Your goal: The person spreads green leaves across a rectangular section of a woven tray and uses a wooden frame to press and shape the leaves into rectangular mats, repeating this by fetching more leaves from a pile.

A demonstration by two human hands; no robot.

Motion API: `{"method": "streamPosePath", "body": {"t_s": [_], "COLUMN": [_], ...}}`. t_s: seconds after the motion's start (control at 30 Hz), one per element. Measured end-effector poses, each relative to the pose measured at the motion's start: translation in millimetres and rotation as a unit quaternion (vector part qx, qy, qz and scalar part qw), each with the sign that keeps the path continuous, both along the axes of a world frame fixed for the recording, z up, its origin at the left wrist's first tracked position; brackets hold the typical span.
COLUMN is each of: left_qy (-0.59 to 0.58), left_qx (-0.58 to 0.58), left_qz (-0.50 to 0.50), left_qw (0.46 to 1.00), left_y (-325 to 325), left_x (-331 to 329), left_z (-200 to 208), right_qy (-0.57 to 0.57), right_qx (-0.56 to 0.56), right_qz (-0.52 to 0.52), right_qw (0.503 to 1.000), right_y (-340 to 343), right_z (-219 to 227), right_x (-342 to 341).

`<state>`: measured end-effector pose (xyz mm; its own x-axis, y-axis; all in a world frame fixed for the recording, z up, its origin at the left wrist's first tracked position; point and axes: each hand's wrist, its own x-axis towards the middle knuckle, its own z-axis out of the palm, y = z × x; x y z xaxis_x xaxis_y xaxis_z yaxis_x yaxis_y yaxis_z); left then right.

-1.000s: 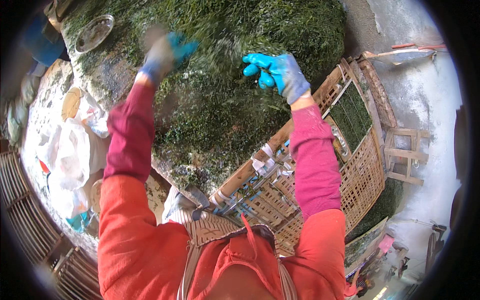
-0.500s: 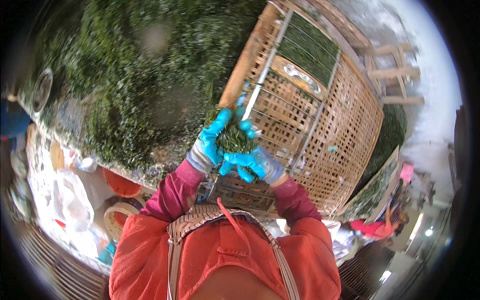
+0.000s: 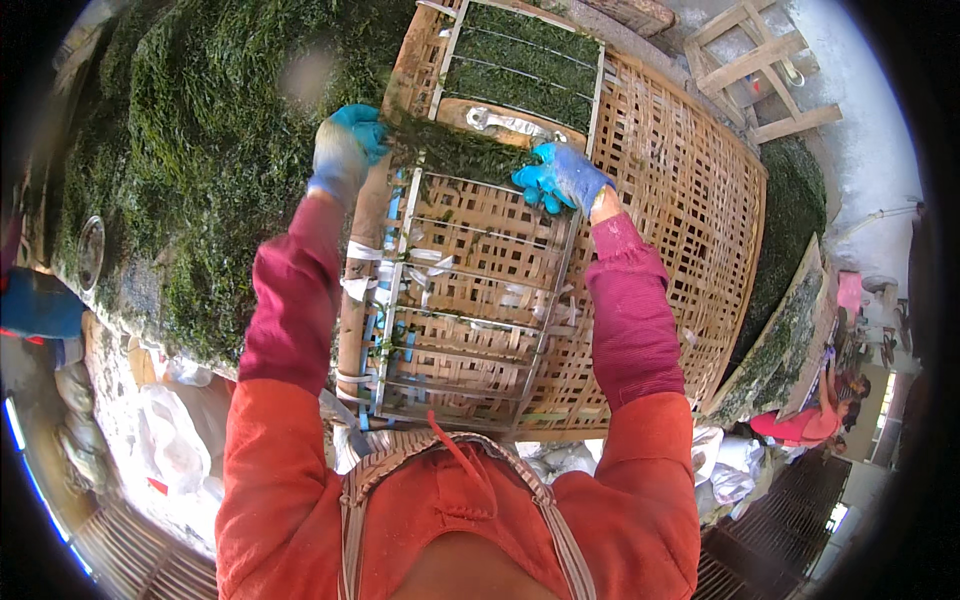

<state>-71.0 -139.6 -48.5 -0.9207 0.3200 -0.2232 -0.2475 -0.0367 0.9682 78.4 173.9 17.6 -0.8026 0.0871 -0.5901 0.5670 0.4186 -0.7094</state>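
A strip of dark green seaweed [image 3: 455,152] stretches across the white slatted frame [image 3: 402,250], just below a wooden board [image 3: 455,112] with a metal handle [image 3: 510,125]. My left hand [image 3: 350,150], in a blue glove, is closed at the strip's left end, by the frame's left rail. At the other end my right hand [image 3: 562,178], gloved too, has its fingers curled down on the strands. Parts of the fingers are hidden on both hands. Above the board, seaweed [image 3: 530,60] fills the frame's far sections. Woven bamboo matting [image 3: 680,180] shows through the nearer ones.
A large heap of seaweed [image 3: 220,130] covers the left side. Wooden stands [image 3: 760,65] are at the far right, past the matting's edge. White plastic bags [image 3: 170,430] lie at lower left. Another person in red [image 3: 800,425] is at the right.
My hands, together over a seaweed clump near the frame's left edge, have moved apart and farther forward. The seaweed is now drawn out in a strip across the frame. My view has shifted.
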Motion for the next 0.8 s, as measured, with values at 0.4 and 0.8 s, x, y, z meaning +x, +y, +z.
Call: {"method": "streamPosePath", "body": {"t_s": [0.4, 0.8], "left_qy": [0.440, 0.550], "left_qx": [-0.363, -0.283], "left_qz": [-0.151, -0.081], "left_qw": [0.807, 0.782], "left_y": [91.4, 25.8], "left_x": [55.6, 142.8], "left_z": [11.1, 6.9], "right_qy": [0.233, 0.439], "right_qx": [-0.037, 0.473], "right_qz": [-0.150, 0.235], "right_qw": [0.960, 0.727], "right_y": [146.9, -23.3], "right_z": [-6.2, -49.3], "right_x": [104.8, 67.1]}}
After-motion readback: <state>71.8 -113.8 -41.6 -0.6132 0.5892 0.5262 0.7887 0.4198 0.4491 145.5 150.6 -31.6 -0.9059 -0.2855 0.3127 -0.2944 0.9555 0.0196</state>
